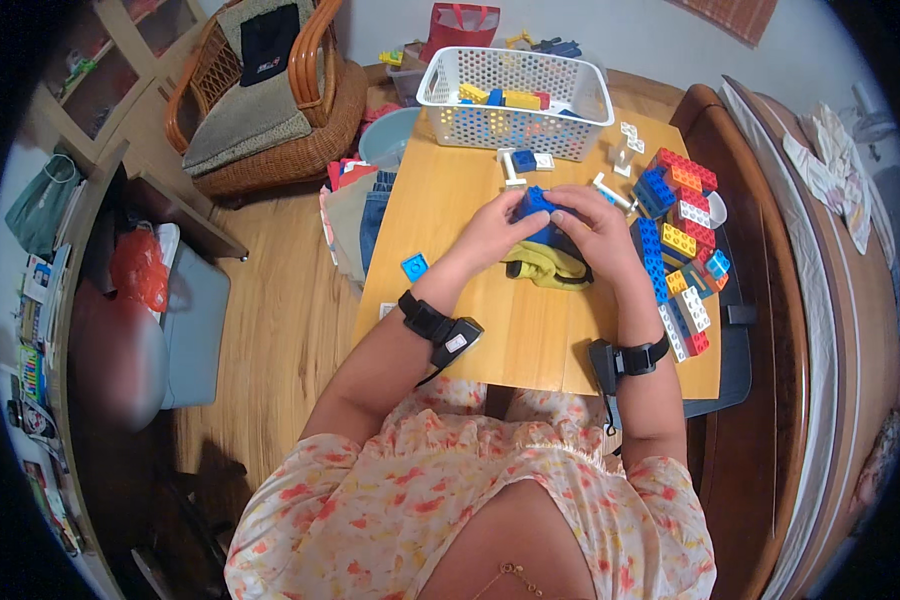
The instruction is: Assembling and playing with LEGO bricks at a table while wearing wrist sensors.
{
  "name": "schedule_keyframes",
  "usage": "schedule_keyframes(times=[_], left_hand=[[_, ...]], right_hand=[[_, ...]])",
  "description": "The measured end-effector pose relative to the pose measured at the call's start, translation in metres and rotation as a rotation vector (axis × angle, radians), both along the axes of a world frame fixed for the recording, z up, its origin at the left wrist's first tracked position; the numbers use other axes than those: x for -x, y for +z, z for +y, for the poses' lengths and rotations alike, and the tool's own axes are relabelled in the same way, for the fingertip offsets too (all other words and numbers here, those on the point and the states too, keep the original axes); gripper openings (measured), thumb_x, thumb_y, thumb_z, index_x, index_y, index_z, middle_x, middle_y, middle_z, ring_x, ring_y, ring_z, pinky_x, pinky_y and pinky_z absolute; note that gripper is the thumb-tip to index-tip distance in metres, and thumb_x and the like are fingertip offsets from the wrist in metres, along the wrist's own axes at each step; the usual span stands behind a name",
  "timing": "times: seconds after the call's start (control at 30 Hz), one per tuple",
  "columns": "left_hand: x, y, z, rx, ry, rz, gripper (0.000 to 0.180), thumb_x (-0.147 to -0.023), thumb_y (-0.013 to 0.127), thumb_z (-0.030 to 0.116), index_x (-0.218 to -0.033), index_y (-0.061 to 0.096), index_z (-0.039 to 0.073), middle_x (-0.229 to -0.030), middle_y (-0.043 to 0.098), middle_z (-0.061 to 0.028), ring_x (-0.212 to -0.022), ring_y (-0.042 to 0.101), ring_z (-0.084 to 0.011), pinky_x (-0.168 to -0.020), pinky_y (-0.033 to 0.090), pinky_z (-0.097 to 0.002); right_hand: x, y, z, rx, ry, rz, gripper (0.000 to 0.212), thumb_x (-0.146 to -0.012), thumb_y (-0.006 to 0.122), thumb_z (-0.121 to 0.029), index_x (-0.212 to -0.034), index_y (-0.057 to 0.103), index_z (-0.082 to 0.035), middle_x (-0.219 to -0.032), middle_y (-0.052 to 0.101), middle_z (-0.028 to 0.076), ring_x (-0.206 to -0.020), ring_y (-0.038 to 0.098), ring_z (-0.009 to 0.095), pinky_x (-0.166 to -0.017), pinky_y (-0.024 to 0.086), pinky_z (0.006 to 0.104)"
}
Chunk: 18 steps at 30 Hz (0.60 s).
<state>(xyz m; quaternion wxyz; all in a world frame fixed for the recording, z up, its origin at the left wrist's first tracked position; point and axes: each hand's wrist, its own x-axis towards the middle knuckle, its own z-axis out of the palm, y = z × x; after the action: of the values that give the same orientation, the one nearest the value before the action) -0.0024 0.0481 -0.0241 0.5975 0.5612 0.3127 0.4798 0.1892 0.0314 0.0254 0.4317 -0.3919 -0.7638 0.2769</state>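
Observation:
My left hand (492,232) and my right hand (596,228) meet over the middle of the table, both closed around a blue toy brick (536,203). Its studs face up between my fingers and thumbs; my fingers hide its lower part. Just below my hands lies a yellow-green cloth (548,266) with a dark edge. A flat light-blue brick (414,266) rests alone to the left of my left forearm. Beyond my hands are a white post-shaped piece (512,168), a small dark-blue brick (523,161) and a white brick (544,161).
A perforated white basket (515,130) with more bricks stands at the table's far end. Many coloured bricks (678,240) crowd the right side, near another white post piece (626,150). Left of the wooden table (420,330) are folded clothes (375,215) and a wicker armchair (270,150).

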Motion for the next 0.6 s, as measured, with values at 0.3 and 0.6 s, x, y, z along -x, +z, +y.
schedule_keyframes(times=[0.3,0.6], left_hand=[[-0.003,0.017,-0.016,-0.056,0.051,-0.152,0.041,-0.093,0.067,0.015,-0.127,0.052,-0.003,-0.117,0.062,-0.0076,-0.106,0.059,-0.0132,-0.095,0.048,-0.0292],[-0.001,0.016,-0.016,0.046,0.115,-0.103,0.04,-0.098,0.06,0.026,-0.127,0.052,0.0,-0.116,0.061,-0.0075,-0.107,0.06,-0.0151,-0.092,0.05,-0.0307]], right_hand=[[0.007,0.005,-0.002,0.392,-0.048,0.416,0.041,-0.096,0.063,-0.027,-0.129,0.058,-0.004,-0.107,0.064,0.004,-0.096,0.061,0.011,-0.086,0.051,0.0273],[0.005,-0.007,0.006,0.777,0.078,0.658,0.04,-0.093,0.065,-0.03,-0.121,0.06,-0.003,-0.102,0.062,0.005,-0.089,0.061,0.011,-0.076,0.055,0.0284]])
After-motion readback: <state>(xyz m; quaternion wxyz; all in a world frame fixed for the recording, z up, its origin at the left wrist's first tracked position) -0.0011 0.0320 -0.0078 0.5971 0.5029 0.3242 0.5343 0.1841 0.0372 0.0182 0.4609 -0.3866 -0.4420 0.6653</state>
